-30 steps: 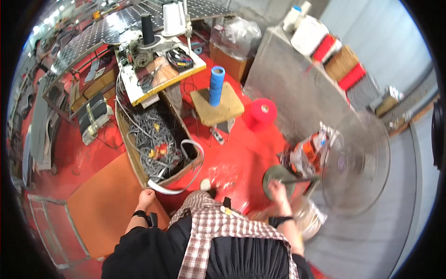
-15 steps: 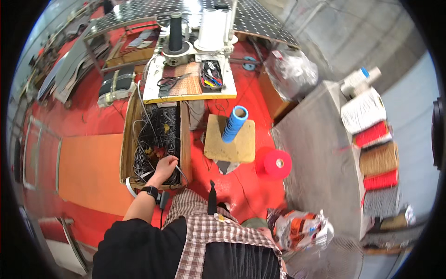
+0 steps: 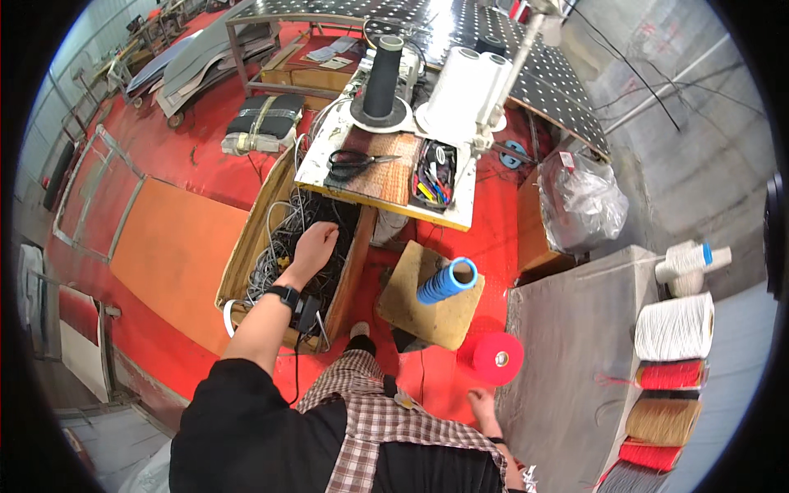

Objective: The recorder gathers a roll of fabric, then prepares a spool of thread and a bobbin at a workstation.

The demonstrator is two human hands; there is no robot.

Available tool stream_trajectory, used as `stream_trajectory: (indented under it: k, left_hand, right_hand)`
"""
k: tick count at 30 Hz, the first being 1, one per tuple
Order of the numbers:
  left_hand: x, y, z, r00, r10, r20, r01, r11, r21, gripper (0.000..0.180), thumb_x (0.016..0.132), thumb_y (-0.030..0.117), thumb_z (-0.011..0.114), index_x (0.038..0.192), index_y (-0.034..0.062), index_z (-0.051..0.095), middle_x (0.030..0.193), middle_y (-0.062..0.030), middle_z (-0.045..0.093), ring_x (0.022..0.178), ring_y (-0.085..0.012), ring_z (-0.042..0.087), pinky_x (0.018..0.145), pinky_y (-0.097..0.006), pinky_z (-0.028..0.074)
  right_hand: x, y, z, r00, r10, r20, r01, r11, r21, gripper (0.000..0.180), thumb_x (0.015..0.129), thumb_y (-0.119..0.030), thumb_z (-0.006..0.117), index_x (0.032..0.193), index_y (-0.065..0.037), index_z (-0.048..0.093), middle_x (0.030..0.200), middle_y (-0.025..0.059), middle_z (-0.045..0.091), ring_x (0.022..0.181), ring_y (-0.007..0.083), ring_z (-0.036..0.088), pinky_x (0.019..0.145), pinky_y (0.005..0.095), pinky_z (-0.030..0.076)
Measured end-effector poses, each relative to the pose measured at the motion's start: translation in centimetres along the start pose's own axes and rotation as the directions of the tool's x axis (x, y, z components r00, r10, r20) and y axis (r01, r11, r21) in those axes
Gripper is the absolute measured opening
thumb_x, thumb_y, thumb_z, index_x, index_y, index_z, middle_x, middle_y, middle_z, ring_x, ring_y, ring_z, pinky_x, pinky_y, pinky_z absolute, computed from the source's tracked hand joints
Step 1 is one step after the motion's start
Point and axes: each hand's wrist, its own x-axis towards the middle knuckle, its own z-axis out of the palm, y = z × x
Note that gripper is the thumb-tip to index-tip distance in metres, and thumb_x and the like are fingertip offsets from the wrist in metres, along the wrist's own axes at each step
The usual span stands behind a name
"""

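Red floor [image 3: 205, 156] throughout; landmark for all positions below is the wooden crate [image 3: 238, 263] of tangled wires standing on it.

Left hand [image 3: 311, 246]: inside the crate, palm down on the mass of grey and black wires [image 3: 283, 238]. Fingers curled into the tangle at its upper end; whether a particular wire is pinched cannot be told, as the fingertips are buried. Black wristwatch [image 3: 283, 294] on that wrist, over the crate's lower half.

Right hand [image 3: 485, 408]: well to the right of the crate and lower, near the floor, just below a red thread spool [image 3: 493, 358]. Fingers loosely bent, nothing seen in them; contact with the spool not resolvable.

Around the crate:
- Right of it, a low wooden stool [image 3: 427, 308] carrying a blue ribbed tube [image 3: 446, 282] lying tilted.
- Directly above it, a yellow-edged work tray [image 3: 386, 177] with black scissors [image 3: 355, 162] and a compartment of coloured pens [image 3: 431, 177]; beyond these, a black cone spool [image 3: 382, 78] and two white thread cones [image 3: 464, 86].
- Left of it, an orange board [image 3: 168, 246] flat on the floor.
- Far right, a grey metal cabinet [image 3: 559, 345] with thread cones shelved beside it: white [image 3: 675, 326], red [image 3: 670, 375], tan [image 3: 662, 421].
- Upper right, a clear plastic bag [image 3: 588, 205] on a brown box.

Person wears a checked apron over black sleeves.
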Motion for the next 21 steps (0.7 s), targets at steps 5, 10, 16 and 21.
stream_trajectory:
  k: [5, 10, 16, 21]
  left_hand:
    - [11.1, -1.7, 4.8, 0.999, 0.047, -0.013, -0.043, 0.973, 0.226, 0.022, 0.086, 0.018, 0.058, 0.101, 0.003, 0.063, 0.103, -0.0134, 0.063, 0.098, -0.0326, 0.059, 0.085, -0.039, 0.049]
    - [16.8, -4.5, 7.9, 0.984, -0.121, 0.131, 0.033, 0.845, 0.534, 0.03, 0.082, 0.02, 0.062, 0.109, 0.0083, 0.057, 0.117, -0.0072, 0.056, 0.118, -0.0268, 0.047, 0.095, -0.042, 0.041]
    - [18.1, -4.1, 8.1, 0.986, -0.069, 0.15, -0.039, 0.784, 0.619, 0.013, 0.08, 0.018, 0.064, 0.09, 0.0102, 0.062, 0.092, -0.0073, 0.06, 0.096, -0.0262, 0.056, 0.085, -0.04, 0.044]
    - [13.7, -4.0, 5.9, 0.998, -0.056, 0.031, 0.051, 0.989, 0.138, 0.013, 0.078, 0.019, 0.066, 0.082, 0.0065, 0.063, 0.087, -0.0118, 0.064, 0.089, -0.03, 0.06, 0.076, -0.042, 0.047]
  right_hand:
    - [-2.4, 1.9, 2.9, 0.969, 0.078, 0.234, -0.074, 0.997, -0.025, 0.031, 0.084, -0.023, 0.064, 0.107, -0.002, 0.065, 0.09, 0.0113, 0.069, 0.077, 0.0171, 0.065, 0.071, 0.0305, 0.051]
    - [-2.3, -3.4, 1.7, 0.943, 0.263, 0.206, -0.276, 0.96, 0.037, 0.032, 0.084, -0.02, 0.064, 0.108, 0.0, 0.064, 0.089, 0.0136, 0.069, 0.08, 0.0182, 0.067, 0.073, 0.0299, 0.052]
    - [1.7, -9.9, 0.5, 0.964, 0.189, 0.187, -0.186, 0.982, -0.034, 0.029, 0.086, -0.015, 0.06, 0.11, 0.002, 0.062, 0.099, 0.0144, 0.068, 0.092, 0.0191, 0.065, 0.079, 0.0311, 0.052]
    - [6.7, -21.9, 1.5, 0.915, -0.203, 0.35, 0.235, 0.971, -0.051, 0.028, 0.09, -0.014, 0.058, 0.115, 0.0, 0.06, 0.104, 0.0148, 0.066, 0.097, 0.0196, 0.063, 0.086, 0.0305, 0.049]
